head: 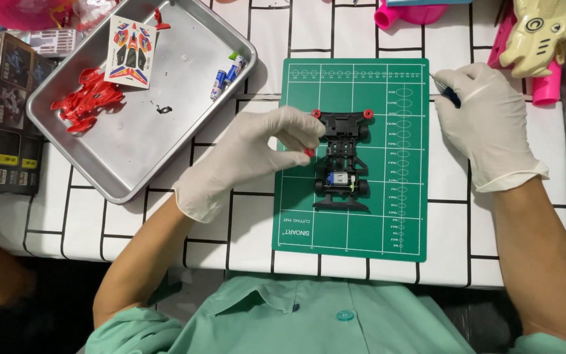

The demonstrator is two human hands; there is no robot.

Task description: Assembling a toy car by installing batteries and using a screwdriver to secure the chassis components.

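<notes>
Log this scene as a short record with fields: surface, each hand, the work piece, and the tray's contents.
surface: green cutting mat on a white tablecloth with black lines
left hand: gloved, pinching a small red roller beside the chassis
right hand: gloved, holding a thin screwdriver off the mat's right edge
work piece: black toy car chassis, motor showing, two red rollers on its far bar
tray: metal tray holding red car body, sticker sheet, two batteries

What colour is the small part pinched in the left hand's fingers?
Red; the small part shows best in the head view, pinched by the left hand.
</notes>
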